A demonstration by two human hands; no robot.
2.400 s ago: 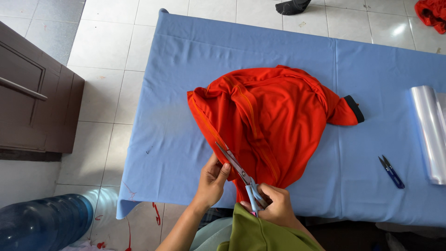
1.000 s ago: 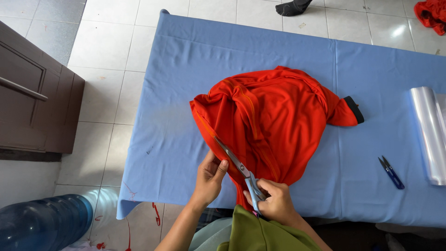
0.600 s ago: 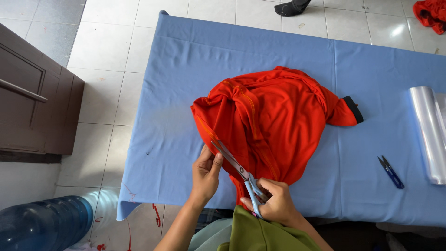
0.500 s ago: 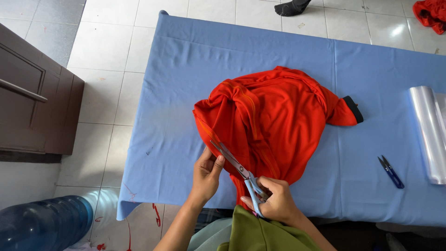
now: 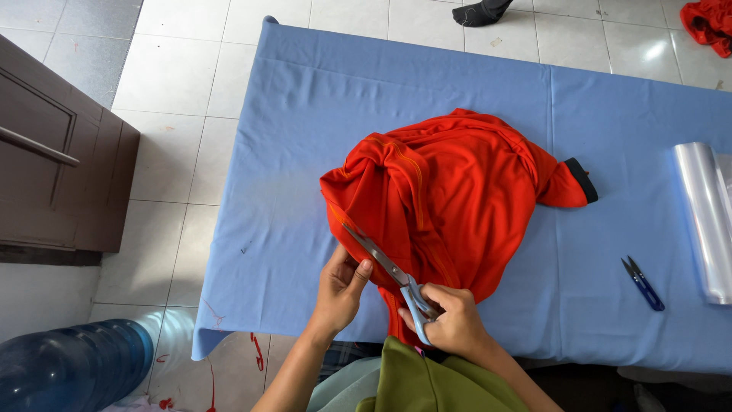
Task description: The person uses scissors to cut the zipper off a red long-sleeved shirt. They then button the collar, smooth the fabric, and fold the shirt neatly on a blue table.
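Observation:
An orange-red garment (image 5: pixel 457 191) lies bunched on the blue-covered table (image 5: pixel 305 137), one sleeve with a black cuff (image 5: pixel 583 179) sticking out to the right. My right hand (image 5: pixel 454 324) grips the handles of grey scissors (image 5: pixel 381 263), whose blades point up-left along the garment's near left edge. My left hand (image 5: pixel 343 286) rests just left of the blades, fingers pinching the fabric edge beside them.
Small blue thread snips (image 5: pixel 643 284) lie on the cloth at the right. A roll of clear plastic (image 5: pixel 705 221) sits at the right edge. A dark wooden cabinet (image 5: pixel 53 168) and a blue water jug (image 5: pixel 69 370) stand left of the table. More red cloth (image 5: pixel 709 23) lies on the floor.
The garment's left edge has been drawn in to the right. My left hand and the scissors have shifted slightly right with it, the blades still lying along the fabric.

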